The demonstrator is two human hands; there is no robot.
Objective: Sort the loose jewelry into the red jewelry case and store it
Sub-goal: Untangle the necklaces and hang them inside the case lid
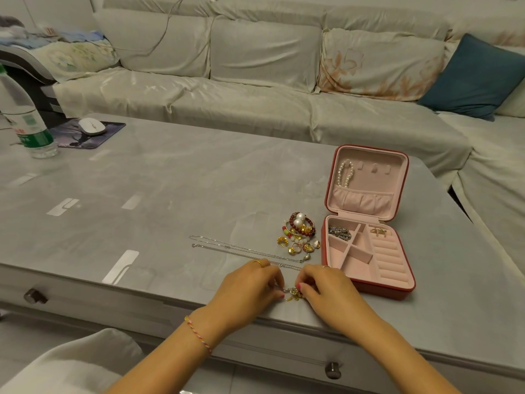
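Observation:
The red jewelry case (397,290) lies open on the grey table, pink inside. A pearl bracelet (345,173) hangs in its lid, a silver chain (339,233) lies in a rear compartment and a gold ring (379,231) sits at the top of the ring rolls. A pile of loose jewelry (299,233) with beads, pearls and gold pieces lies left of the case. Two thin silver necklaces (241,250) stretch across the table. Near the front edge, my left hand (250,288) and my right hand (326,291) both pinch a small gold piece (292,294) between them.
A water bottle (24,118) stands at the far left, beside a white mouse (91,126) on a dark pad. A covered sofa with a blue cushion (474,78) runs behind and to the right of the table. Drawer knobs (333,369) stick out below the front edge.

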